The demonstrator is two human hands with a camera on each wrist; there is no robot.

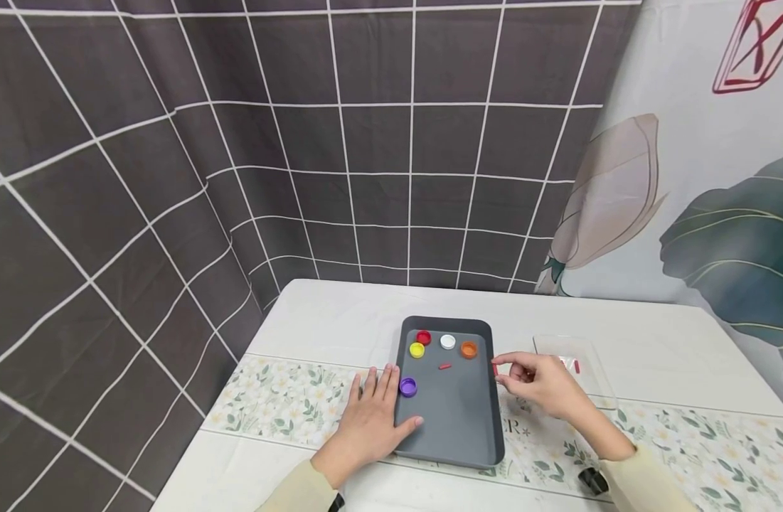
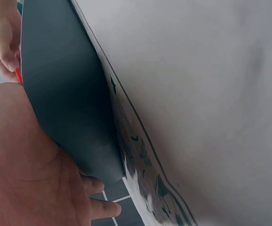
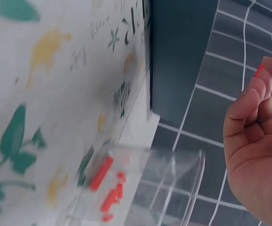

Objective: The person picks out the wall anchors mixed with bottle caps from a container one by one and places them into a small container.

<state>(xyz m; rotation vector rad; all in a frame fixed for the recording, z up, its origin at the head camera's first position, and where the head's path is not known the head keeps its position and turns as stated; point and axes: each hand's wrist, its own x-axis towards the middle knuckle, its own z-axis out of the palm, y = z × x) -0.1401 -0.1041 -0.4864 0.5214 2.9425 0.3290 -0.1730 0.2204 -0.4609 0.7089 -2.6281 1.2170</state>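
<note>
My right hand (image 1: 545, 384) pinches a small red stick (image 3: 259, 70) between thumb and index finger, just at the right rim of a dark grey tray (image 1: 458, 427). Fingers straight and spread, my left hand (image 1: 373, 418) rests along the tray's left edge, its thumb over the rim. Inside the tray lie a red cap (image 1: 424, 337), a yellow cap (image 1: 417, 350), a white cap (image 1: 447, 342), an orange cap (image 1: 469, 349) and a purple cap (image 1: 407, 387). Another small red stick (image 1: 445, 366) lies near the tray's middle.
Right of the tray, partly behind my right hand, stands a clear plastic box (image 1: 599, 366) holding several red pieces (image 3: 108, 200). A white cloth with a floral band (image 1: 269, 391) covers the table. Behind it hangs a dark gridded curtain (image 1: 378, 142).
</note>
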